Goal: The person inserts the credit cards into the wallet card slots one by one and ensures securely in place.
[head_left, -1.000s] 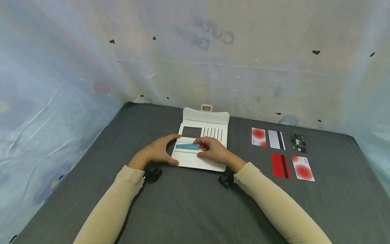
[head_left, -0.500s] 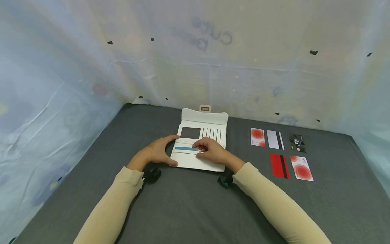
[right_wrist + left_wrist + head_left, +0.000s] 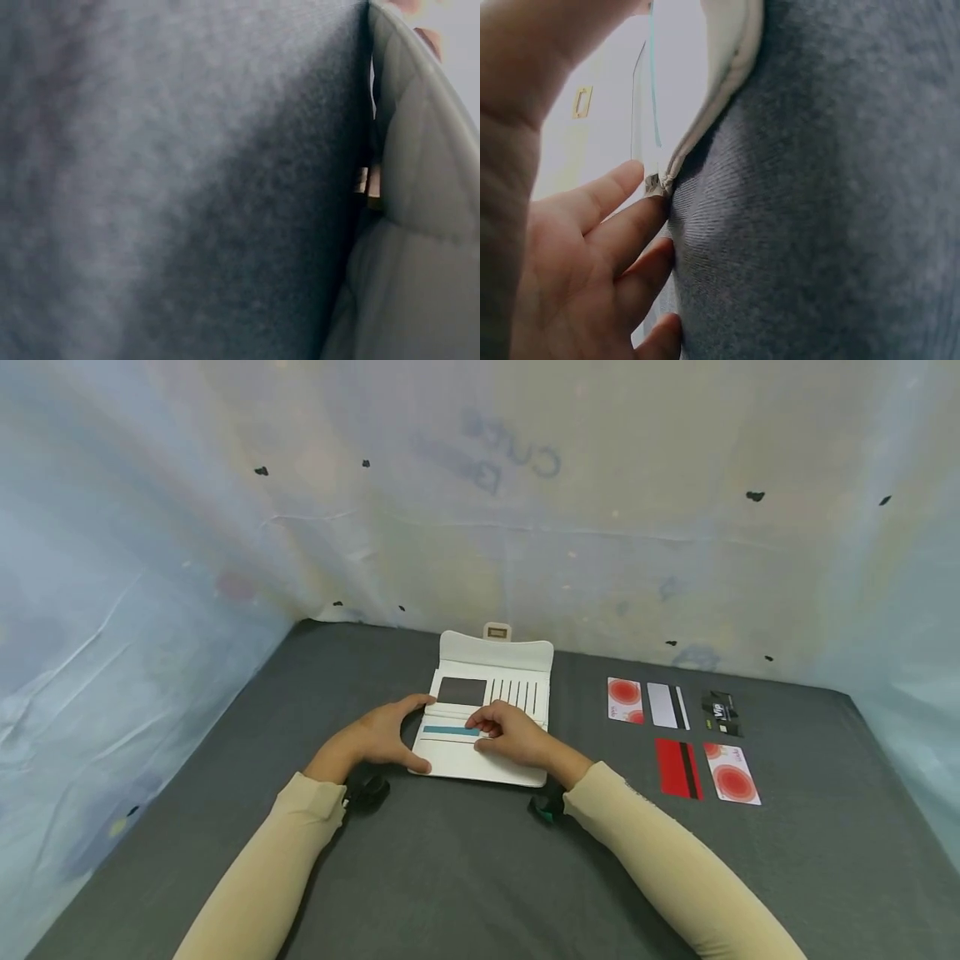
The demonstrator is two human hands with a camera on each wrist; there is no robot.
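- White wallet (image 3: 487,714): lying open on the grey cloth surface (image 3: 465,860), flap end pointing toward the back wall, clasp tab (image 3: 496,631) showing at the far edge. A dark window pocket (image 3: 461,691) and a row of narrow card slots (image 3: 517,693) are facing up.
- Teal card (image 3: 448,730): sitting most of the way down in a slot of the wallet's near panel, only a thin strip showing; its edge is also showing in the left wrist view (image 3: 654,82).
- Right hand (image 3: 512,737): resting on the wallet's near panel, fingers curled, fingertips (image 3: 480,723) meeting the right end of the teal card; whether it is pinching the card or only pressing on it cannot be told.
- Left hand (image 3: 378,737): bracing the wallet's left edge, fingers relaxed and extended, thumb at the near corner, forefinger along the far side; in the wrist view the fingers (image 3: 622,240) are touching the wallet's corner.
- Loose cards: lying well apart to the right of the wallet, in two rows. Far row: red-circle card (image 3: 624,699), white card with black stripe (image 3: 667,705), black card (image 3: 720,713). Near row: red card with black stripe (image 3: 678,767), second red-circle card (image 3: 731,773).
- Pale sheeting (image 3: 480,510): hanging behind and to both sides.
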